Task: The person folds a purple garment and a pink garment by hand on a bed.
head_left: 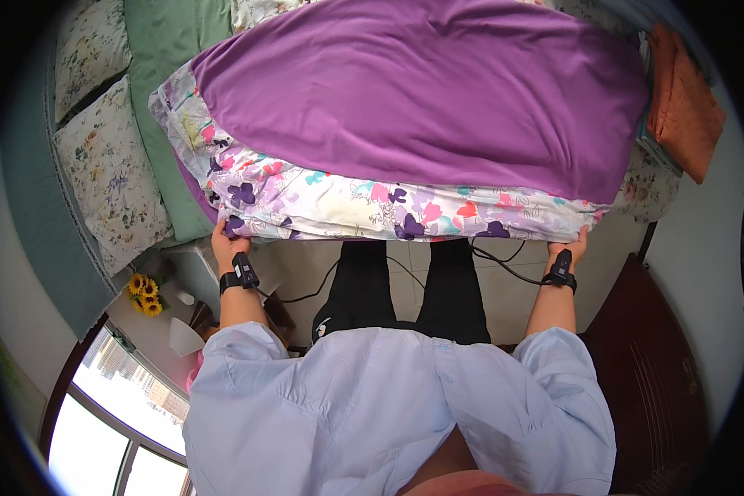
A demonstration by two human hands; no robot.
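Note:
A quilt, purple on one face and floral white on the other, spreads over the bed before me. Its purple face [421, 99] covers most of the view ahead, and its floral border [372, 208] shows along the near side. My left hand [228, 245] grips the near edge at the left end, thumb on top. At the right end, my right hand [570, 248] grips the same edge. Between my hands the edge runs nearly straight. The fingers beneath the cloth are hidden.
Floral pillows [115, 173] lie on the green sheet [167, 124] at the left. Folded orange cloth [685, 105] rests at the far right. Sunflowers [144, 294] and a white lampshade [185, 338] stand at the lower left. A dark wooden door [648, 372] is at the right. Cables trail from both wrist devices.

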